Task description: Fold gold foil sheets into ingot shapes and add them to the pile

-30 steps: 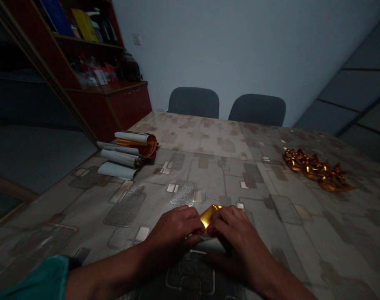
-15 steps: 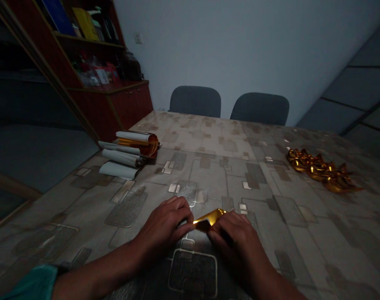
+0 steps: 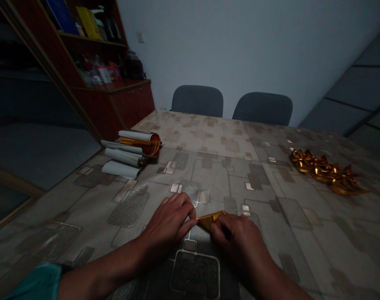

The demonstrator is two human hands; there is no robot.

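A small piece of shiny gold foil paper [image 3: 208, 219], folded to a narrow shape, spans the gap between my hands just above the patterned tablecloth [image 3: 183, 200]. My left hand [image 3: 172, 218] pinches its left end between thumb and fingers. At the other end, my right hand [image 3: 238, 233] has its fingers curled over the foil paper and the thumb pressed underneath. Both ends are covered by my fingers. On the right side of the table lies a cluster of folded gold foil pieces [image 3: 329, 171], curved and pointed.
Rolled or folded sheets [image 3: 124, 160], white outside and gold inside, lie at the table's left. Two grey chairs [image 3: 197, 100] stand against the far side. Beyond the left edge is a red-brown cabinet [image 3: 132, 102] with shelves of goods.
The foil paper between my hands looks flatter and narrower, its open fold lowered. My right hand's fingers are curled in more tightly. The whole view has shifted slightly.
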